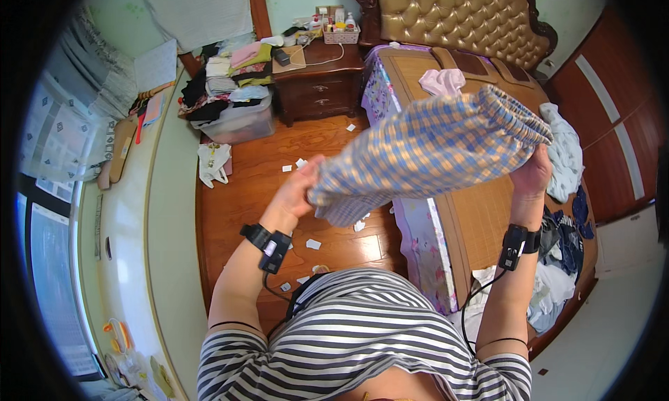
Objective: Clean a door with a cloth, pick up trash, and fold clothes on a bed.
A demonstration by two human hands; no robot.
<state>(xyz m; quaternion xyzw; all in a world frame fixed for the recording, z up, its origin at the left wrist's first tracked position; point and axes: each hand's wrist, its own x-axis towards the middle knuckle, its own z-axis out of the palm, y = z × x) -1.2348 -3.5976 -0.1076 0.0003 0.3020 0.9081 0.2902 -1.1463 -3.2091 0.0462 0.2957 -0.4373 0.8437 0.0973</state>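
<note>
A pair of blue-and-yellow checked pants (418, 150) with a gathered elastic waistband is stretched in the air between my two hands. My left hand (300, 189) grips the leg end, over the wooden floor. At the waistband end, my right hand (532, 171) holds the cloth above the bed. The fabric is slightly blurred and hangs in loose folds. Some of my fingers are hidden behind it on both sides.
Beneath the pants is a bed with a brown mat (481, 218), bearing a pink cloth (442, 81), a pale blanket (562, 150) and piled clothes (562, 244). A plastic bin (240, 121) heaped with clothes stands by the nightstand (319, 90). Paper scraps (313, 243) litter the floor.
</note>
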